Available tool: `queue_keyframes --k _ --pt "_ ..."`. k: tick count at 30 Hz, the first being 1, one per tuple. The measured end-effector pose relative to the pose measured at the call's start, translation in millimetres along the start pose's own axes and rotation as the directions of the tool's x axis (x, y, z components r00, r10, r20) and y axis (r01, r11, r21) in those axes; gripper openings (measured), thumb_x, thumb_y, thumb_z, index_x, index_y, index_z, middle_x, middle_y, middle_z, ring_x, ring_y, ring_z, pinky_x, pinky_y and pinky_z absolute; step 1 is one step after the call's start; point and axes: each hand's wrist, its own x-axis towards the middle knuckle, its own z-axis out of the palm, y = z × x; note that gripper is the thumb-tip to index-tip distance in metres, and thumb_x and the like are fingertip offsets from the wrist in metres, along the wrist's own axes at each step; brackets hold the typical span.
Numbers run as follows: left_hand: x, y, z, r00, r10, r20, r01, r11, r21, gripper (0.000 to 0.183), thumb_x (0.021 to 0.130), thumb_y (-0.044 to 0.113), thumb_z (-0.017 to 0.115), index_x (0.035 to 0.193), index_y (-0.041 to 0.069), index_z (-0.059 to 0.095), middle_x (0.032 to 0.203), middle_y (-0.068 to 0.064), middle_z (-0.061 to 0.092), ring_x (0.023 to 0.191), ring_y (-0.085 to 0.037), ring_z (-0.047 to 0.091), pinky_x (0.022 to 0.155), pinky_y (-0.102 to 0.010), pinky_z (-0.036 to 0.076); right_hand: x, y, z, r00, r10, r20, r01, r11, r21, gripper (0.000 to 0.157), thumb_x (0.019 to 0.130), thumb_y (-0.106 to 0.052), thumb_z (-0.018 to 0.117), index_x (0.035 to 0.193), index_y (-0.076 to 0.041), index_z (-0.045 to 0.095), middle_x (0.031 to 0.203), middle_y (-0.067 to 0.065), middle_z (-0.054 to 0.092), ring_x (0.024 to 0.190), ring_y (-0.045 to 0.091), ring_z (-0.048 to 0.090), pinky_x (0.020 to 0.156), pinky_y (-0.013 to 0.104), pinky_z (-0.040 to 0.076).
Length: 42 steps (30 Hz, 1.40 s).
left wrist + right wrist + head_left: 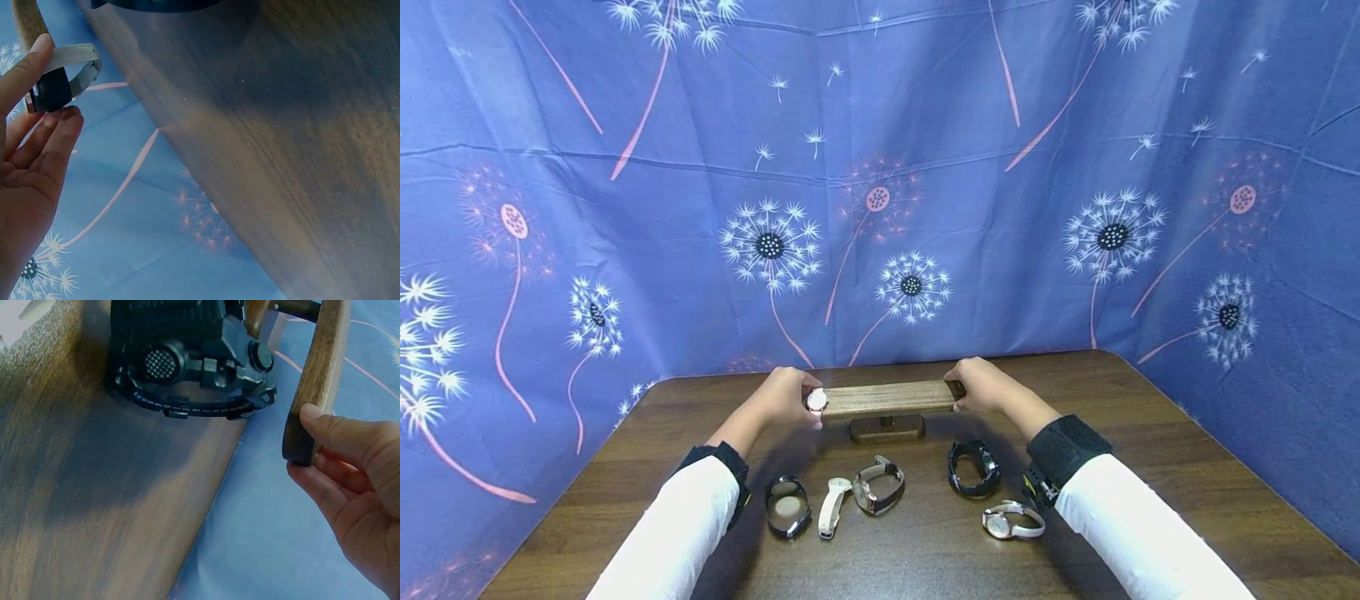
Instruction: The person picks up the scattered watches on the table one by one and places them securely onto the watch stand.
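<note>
A wooden T-shaped watch stand [883, 399] has its bar raised over a small base. At the bar's left end my left hand [790, 396] pinches a wristwatch [817, 401] with a pale strap. The left wrist view shows that strap [78, 56] looped about the dark bar end [54, 90], thumb on top and fingers underneath. My right hand [981, 385] grips the opposite end of the bar [306, 425] between thumb and fingers. How far the watch is over the bar I cannot tell.
On the brown table [917, 550], nearer me, lie a black-banded watch [787, 507], a white watch [833, 507], a dark-strapped watch [878, 486], a chunky black watch [973, 468] and a pale-strapped watch [1013, 521]. A blue dandelion-print cloth [985, 275] hangs behind.
</note>
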Motion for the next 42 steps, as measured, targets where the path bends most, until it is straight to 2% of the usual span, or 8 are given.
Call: queue_keyframes --k 4,9,14,20,23,35,38,42 --pt "-0.2 -1.4 1.3 1.000 0.015 -0.005 -0.015 0.999 0.033 0.045 0.053 0.028 0.085 0.090 0.010 0.069 0.075 0.004 0.064 0.063 -0.006 0.053 0.059 -0.026 0.048 1 -1 -0.6 1.000 -0.006 -0.002 0.006 1.000 -0.002 0.019 0.066 -0.009 0.075 0.078 -0.007 0.061 0.061 -0.005 0.050 0.057 0.009 0.043 0.053 0.029 0.040" --pt "1.8 -2.6 1.1 1.000 -0.001 -0.007 0.001 0.999 0.050 0.046 0.052 0.031 0.085 0.091 0.011 0.069 0.075 0.006 0.064 0.063 -0.005 0.052 0.059 -0.025 0.048 2 -1 -2.9 1.000 0.003 0.001 -0.003 1.000 -0.009 0.025 0.065 -0.010 0.076 0.086 -0.004 0.064 0.064 -0.003 0.053 0.059 0.010 0.045 0.055 0.029 0.042" --pt "3.9 2.8 -2.1 1.000 -0.004 0.009 0.003 0.998 0.060 0.045 0.053 0.030 0.085 0.090 0.010 0.069 0.076 0.005 0.065 0.064 -0.005 0.053 0.061 -0.026 0.048 1 -3 -4.3 1.000 0.009 0.000 -0.009 1.000 -0.009 0.030 0.065 -0.010 0.077 0.091 -0.001 0.065 0.067 -0.002 0.056 0.060 0.010 0.046 0.057 0.030 0.042" --pt "6.1 3.5 -2.7 1.000 0.009 0.006 -0.009 0.997 0.080 0.048 0.052 0.030 0.085 0.091 0.008 0.069 0.079 0.002 0.067 0.065 -0.005 0.054 0.062 -0.026 0.048 0 -3 -5.0 0.999 0.044 0.011 -0.043 0.999 -0.016 0.042 0.066 -0.012 0.078 0.101 0.004 0.063 0.087 0.008 0.065 0.079 0.019 0.058 0.071 0.033 0.049" --pt "6.2 1.9 -2.0 1.000 0.026 0.008 -0.026 0.996 0.089 0.045 0.052 0.031 0.085 0.088 0.010 0.070 0.078 0.004 0.067 0.064 -0.005 0.053 0.061 -0.026 0.047 1 -4 -4.4 0.998 0.060 0.018 -0.060 0.998 -0.016 0.044 0.067 -0.013 0.077 0.104 0.006 0.062 0.095 0.013 0.065 0.088 0.024 0.059 0.077 0.036 0.050" --pt "9.0 2.8 2.0 0.998 0.056 0.012 -0.057 0.994 0.090 0.043 0.051 0.031 0.085 0.087 0.013 0.070 0.077 0.005 0.066 0.063 -0.006 0.052 0.060 -0.027 0.047 1 -4 -3.0 0.998 0.063 0.016 -0.063 0.998 -0.012 0.043 0.066 -0.010 0.077 0.104 0.006 0.062 0.094 0.012 0.065 0.087 0.024 0.059 0.076 0.036 0.050" --pt "12.0 6.3 4.7 0.999 0.047 0.026 -0.049 0.996 0.071 0.050 0.051 0.033 0.085 0.093 0.010 0.069 0.081 0.003 0.067 0.068 -0.008 0.055 0.063 -0.026 0.048 1 -4 -3.2 0.997 0.073 0.030 -0.073 0.997 -0.001 0.045 0.067 -0.011 0.076 0.106 0.006 0.061 0.096 0.013 0.065 0.089 0.025 0.059 0.077 0.036 0.050" --pt "16.7 11.2 7.7 0.998 0.051 0.024 -0.053 0.994 0.094 0.056 0.051 0.034 0.085 0.097 0.007 0.068 0.088 -0.001 0.068 0.075 -0.011 0.058 0.068 -0.026 0.049 1 -4 -2.6 0.997 0.068 0.029 -0.068 0.998 -0.007 0.045 0.068 -0.013 0.076 0.106 0.005 0.061 0.097 0.012 0.065 0.090 0.025 0.059 0.079 0.037 0.049"
